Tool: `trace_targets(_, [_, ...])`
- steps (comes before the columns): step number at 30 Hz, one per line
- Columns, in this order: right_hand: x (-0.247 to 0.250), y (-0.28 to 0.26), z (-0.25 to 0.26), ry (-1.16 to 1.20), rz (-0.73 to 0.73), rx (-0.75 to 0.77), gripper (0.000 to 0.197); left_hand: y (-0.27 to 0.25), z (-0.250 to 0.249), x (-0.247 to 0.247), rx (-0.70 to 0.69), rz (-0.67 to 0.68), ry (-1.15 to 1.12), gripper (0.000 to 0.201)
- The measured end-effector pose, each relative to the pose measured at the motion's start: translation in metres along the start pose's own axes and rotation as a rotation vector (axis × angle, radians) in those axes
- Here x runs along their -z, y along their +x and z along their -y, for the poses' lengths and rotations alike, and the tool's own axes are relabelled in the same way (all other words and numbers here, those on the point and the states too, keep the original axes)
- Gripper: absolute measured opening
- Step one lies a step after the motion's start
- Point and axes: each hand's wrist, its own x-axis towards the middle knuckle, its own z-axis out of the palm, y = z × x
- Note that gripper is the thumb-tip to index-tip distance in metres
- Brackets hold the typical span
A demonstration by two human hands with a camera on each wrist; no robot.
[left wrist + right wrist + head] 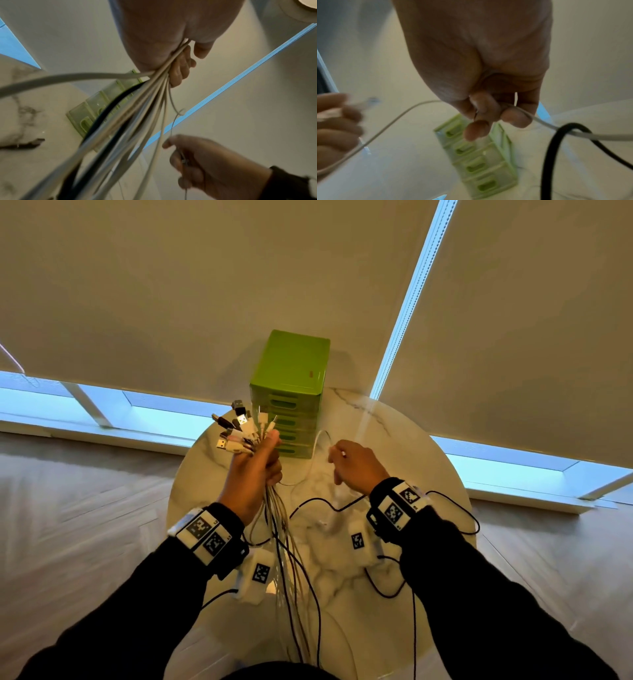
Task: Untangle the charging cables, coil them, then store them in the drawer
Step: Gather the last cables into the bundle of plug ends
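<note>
My left hand (255,465) grips a bundle of charging cables (287,546) above the round marble table (411,446); several USB plugs (239,426) fan out above the fist. The white and black strands hang from the fist (154,94) toward me. My right hand (354,462) pinches one thin white cable (393,121) that loops across to the left fist, between thumb and fingers (515,116). A green drawer unit (291,385) with several shut drawers (476,159) stands at the table's far edge, just behind both hands.
Black wires (325,505) from the wrist cameras trail over the table; one curls under the right hand (556,148). Roller blinds (171,285) cover the windows behind the table. Wood floor (68,508) lies on both sides.
</note>
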Motion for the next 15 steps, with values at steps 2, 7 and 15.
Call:
trace_targets(2, [0.005,0.009,-0.024,0.045,0.081,-0.154,0.019,0.001,-0.001,0.01,-0.031,-0.039,-0.01,0.033])
trace_targets(7, [0.01,0.002,-0.05,0.188,0.43,-0.11,0.017,0.003,0.001,0.027,0.017,-0.193,-0.056,0.041])
trace_targets(15, [-0.05,-0.009,0.006,-0.295,0.237,0.544,0.069,0.008,-0.01,0.02,0.16,0.033,-0.144,0.038])
